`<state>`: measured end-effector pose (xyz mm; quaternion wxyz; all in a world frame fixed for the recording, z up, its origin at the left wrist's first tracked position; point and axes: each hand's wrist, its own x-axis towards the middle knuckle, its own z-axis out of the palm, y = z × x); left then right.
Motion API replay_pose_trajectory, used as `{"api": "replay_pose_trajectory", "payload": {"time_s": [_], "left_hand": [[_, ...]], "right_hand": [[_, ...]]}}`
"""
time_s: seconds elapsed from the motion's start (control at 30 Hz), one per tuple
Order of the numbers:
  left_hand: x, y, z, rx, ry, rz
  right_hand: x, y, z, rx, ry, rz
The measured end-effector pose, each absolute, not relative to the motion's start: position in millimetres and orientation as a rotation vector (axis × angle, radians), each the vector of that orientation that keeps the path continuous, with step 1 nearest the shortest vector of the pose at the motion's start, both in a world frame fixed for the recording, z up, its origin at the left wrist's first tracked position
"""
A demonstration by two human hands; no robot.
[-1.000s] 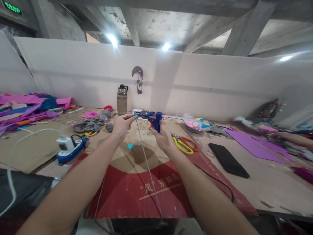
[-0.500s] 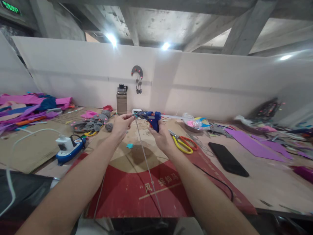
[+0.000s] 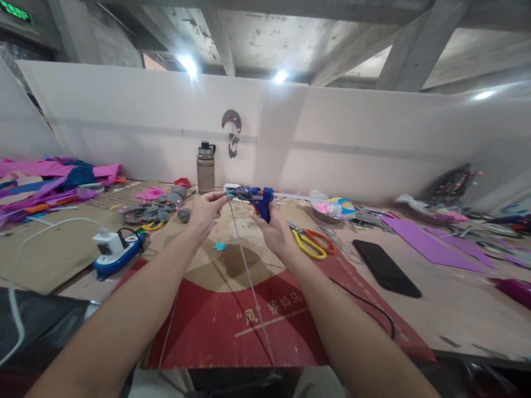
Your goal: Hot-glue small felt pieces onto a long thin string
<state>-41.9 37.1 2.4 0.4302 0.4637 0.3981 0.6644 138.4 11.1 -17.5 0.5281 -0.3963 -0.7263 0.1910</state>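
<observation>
Naturally, the left hand [image 3: 206, 213], pinching the small teal piece [image 3: 229, 193] with thin grey string [image 3: 258, 308], needed steadiness, clear of the blue plastic glue gun [image 3: 263, 200] the right hand [image 3: 275, 228] gripped.

The glue gun [image 3: 259, 195] looks smooth plastic, the red cardboard [image 3: 207, 331] matt.

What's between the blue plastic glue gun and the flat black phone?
In the head view, the right hand gripping the glue gun, then scissors with yellow and orange loop handles; loose grey thread lies nearer the phone.
</observation>
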Motion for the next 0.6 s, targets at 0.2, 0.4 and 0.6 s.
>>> {"api": "replay_pose_trajectory", "payload": {"time_s": [0.2,0.4,0.6], "left_hand": [[-47.2,43.1,-1.0,1.106,0.946,1.645],[-50.9,46.8,-3.5,1.074,0.915,1.602],[-49.6,45.3,-3.0,1.069,0.896,1.589]], "right_hand": [[138.7,10.9,-16.0,-0.942,-1.711,0.424],[138.5,5.6,-11.0,-0.98,-1.701,0.462],[138.7,8.1,-14.4,-0.985,-1.68,0.541]]}}
